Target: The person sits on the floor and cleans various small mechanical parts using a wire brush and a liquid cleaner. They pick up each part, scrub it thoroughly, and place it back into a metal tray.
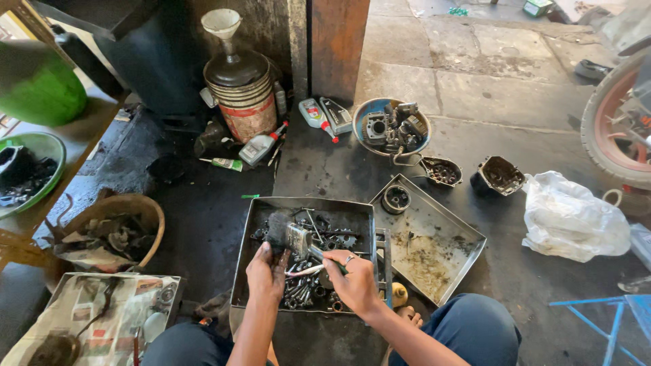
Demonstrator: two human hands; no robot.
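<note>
Both hands, left [266,272] clenched on a brush [290,237], right [352,281] grasping a small part, work over a tray [247,254] of bolts.

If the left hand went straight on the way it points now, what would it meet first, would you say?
The left hand points up the dark metal tray and already holds a paintbrush. Straight on it would probably meet the oily metal parts by the bristles, though depth is unclear.

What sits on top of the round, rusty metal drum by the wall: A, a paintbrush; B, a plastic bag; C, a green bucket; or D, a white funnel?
D: a white funnel stands upright, spout down, on the drum's dark lid.
</note>
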